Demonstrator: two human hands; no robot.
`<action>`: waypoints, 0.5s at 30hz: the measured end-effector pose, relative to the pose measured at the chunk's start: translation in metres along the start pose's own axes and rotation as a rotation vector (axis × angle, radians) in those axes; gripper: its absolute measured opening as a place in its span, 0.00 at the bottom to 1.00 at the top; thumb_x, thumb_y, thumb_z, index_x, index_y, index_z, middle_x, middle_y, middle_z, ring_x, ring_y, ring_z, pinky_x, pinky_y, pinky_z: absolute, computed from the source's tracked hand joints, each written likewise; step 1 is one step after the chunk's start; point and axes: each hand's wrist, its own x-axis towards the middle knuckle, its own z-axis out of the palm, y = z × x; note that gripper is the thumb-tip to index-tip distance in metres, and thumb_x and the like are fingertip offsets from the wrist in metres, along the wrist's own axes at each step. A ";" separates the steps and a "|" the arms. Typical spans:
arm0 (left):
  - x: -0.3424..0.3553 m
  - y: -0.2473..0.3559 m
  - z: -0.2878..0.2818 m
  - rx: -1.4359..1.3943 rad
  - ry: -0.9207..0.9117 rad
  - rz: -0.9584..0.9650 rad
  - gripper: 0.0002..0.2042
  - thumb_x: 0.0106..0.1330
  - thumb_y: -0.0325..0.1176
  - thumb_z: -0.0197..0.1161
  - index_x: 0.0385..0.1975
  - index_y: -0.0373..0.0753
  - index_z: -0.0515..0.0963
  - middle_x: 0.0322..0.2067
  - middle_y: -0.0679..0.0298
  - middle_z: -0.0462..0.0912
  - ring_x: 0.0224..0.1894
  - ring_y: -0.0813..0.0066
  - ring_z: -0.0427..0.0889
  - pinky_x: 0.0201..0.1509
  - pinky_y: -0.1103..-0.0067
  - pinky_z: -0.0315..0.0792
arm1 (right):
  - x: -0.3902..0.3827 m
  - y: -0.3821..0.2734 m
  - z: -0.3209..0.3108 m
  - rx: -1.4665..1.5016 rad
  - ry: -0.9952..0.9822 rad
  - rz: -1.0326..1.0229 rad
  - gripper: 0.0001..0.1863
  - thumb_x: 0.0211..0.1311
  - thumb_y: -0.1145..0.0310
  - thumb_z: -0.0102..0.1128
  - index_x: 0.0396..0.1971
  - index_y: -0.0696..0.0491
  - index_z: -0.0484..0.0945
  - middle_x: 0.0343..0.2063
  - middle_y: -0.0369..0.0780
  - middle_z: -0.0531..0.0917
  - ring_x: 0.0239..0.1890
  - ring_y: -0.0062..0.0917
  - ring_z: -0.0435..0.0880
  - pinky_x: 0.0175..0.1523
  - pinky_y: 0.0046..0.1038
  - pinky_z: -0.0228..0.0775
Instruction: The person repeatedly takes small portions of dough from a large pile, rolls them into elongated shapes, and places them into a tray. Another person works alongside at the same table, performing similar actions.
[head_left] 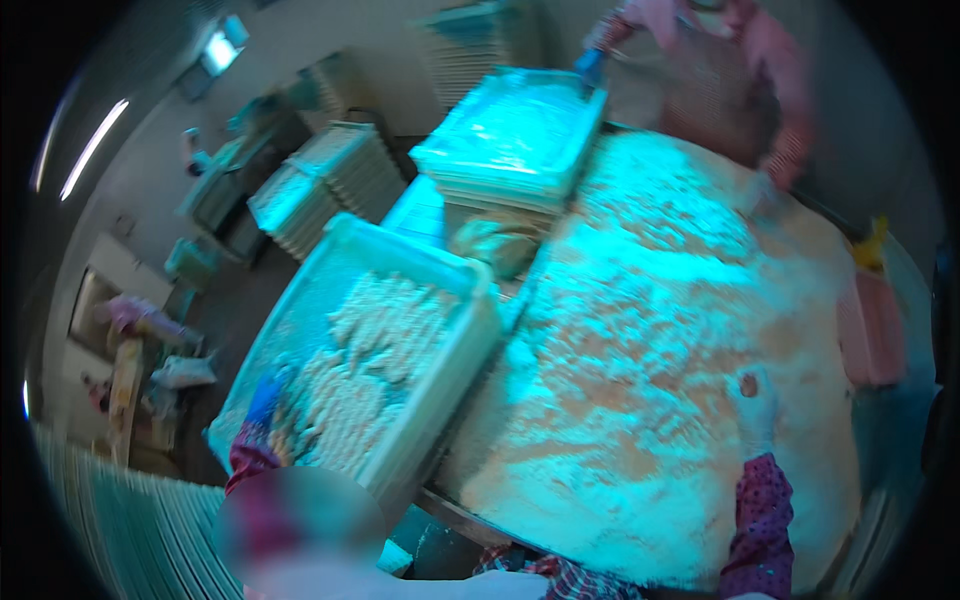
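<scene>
At the left, beside the desk (pixel 470 507), a large pale tray (pixel 450 365), set at a slant. Inside, a thick layer of small pale pieces (pixel 350 395), heaped in rough ridges over much of the bottom, thinning toward the far left corner. At the tray's near left side, the left hand (pixel 266 392), blue-gloved, close to the pieces. Cannot tell from this view: fingers grasping the rim or only resting there.

To the right, spread over most of the desk, pale loose powder (pixel 640 340), thick and lumpy in places, thinner and brownish in others. Over the powder, near the right side, the right hand (pixel 757 395), dotted purple sleeve behind. Fingers curled inward; cannot tell if clenched on anything.

Beyond the slanted tray, a stack of trays (pixel 500 190), the topmost with a glossy, pale content, hard to make out. Between stack and slanted tray, a yellowish bundle (pixel 497 243). At the far end of the desk, a co-worker (pixel 700 90) in pink, with one blue-gloved hand at the top tray and the other down by the powder. Along the right edge, a pink bin (pixel 873 330), contents hidden, with something yellow just behind. Farther back on the left, more stacked trays (pixel 350 165), with pale contents on top.
</scene>
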 end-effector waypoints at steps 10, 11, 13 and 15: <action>-0.152 0.284 0.099 -0.597 -0.473 0.441 0.20 0.66 0.33 0.53 0.58 0.36 0.65 0.56 0.55 0.69 0.59 0.64 0.67 0.62 0.72 0.60 | -0.136 0.000 -0.081 -0.356 -0.188 0.243 0.17 0.51 0.62 0.63 0.41 0.53 0.75 0.39 0.41 0.73 0.44 0.31 0.73 0.50 0.35 0.67; -0.171 0.314 0.130 -0.568 -0.597 0.483 0.20 0.66 0.33 0.54 0.57 0.37 0.66 0.56 0.55 0.70 0.59 0.63 0.67 0.62 0.71 0.60 | -0.155 -0.001 -0.076 -0.234 -0.122 0.247 0.19 0.52 0.62 0.63 0.43 0.53 0.74 0.41 0.42 0.73 0.45 0.33 0.73 0.51 0.36 0.66; -0.218 0.350 0.204 -0.551 -0.806 0.518 0.20 0.64 0.35 0.57 0.56 0.38 0.68 0.55 0.55 0.70 0.59 0.62 0.67 0.62 0.70 0.61 | -0.181 -0.026 -0.036 -0.440 -0.186 0.003 0.21 0.53 0.61 0.62 0.46 0.53 0.73 0.44 0.44 0.71 0.46 0.35 0.72 0.51 0.35 0.66; -0.269 0.341 0.308 -0.716 -0.869 0.589 0.22 0.61 0.37 0.60 0.55 0.38 0.69 0.49 0.53 0.75 0.51 0.56 0.73 0.54 0.67 0.67 | -0.192 -0.049 -0.019 -0.739 -0.370 -0.271 0.21 0.54 0.61 0.60 0.47 0.54 0.72 0.47 0.44 0.70 0.46 0.35 0.72 0.51 0.35 0.65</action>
